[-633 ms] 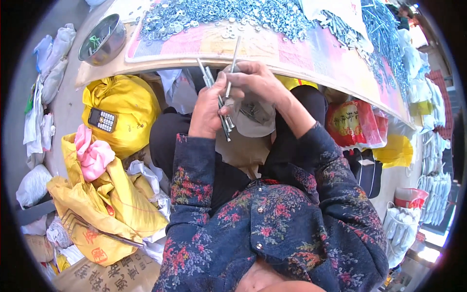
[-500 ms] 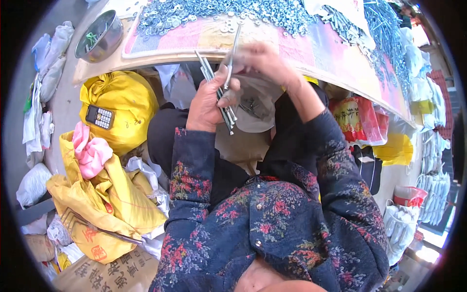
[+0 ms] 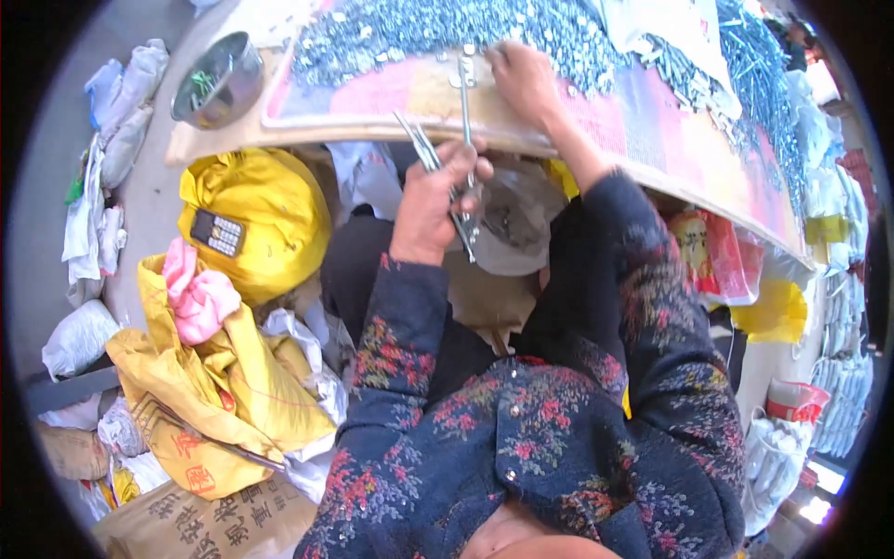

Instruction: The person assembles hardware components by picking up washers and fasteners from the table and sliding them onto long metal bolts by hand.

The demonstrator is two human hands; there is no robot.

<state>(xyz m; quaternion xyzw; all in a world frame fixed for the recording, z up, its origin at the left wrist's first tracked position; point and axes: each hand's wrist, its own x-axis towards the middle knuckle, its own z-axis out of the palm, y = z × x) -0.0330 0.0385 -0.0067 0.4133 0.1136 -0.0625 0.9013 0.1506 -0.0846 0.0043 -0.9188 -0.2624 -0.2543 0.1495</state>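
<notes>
My left hand [image 3: 430, 207] is closed round a bundle of thin, long silvery bolts [image 3: 418, 140], which slant out above and below the fist. From its thumb and fingers a single long bolt [image 3: 466, 107] points up over the table edge. My right hand [image 3: 529, 88] is on the table beside that bolt's upper end, fingers bent together at the near edge of a pile of small metal washers and nuts [image 3: 419, 42]. Whatever its fingertips pinch is too small and blurred to make out. A few loose washers [image 3: 456, 81] lie beside the bolt's tip.
A metal bowl [image 3: 219, 82] stands at the table's left. More long bolts [image 3: 759, 70] are heaped at the right. Below are a yellow bundle with a keypad phone [image 3: 218, 231] on it, a yellow sack [image 3: 214, 373], a clear plastic bag [image 3: 507, 219] and a red bag [image 3: 712, 256].
My right hand has moved away from the left hand, up to the washers and nuts on the table. The left hand still holds its bolts; the whole view has shifted slightly.
</notes>
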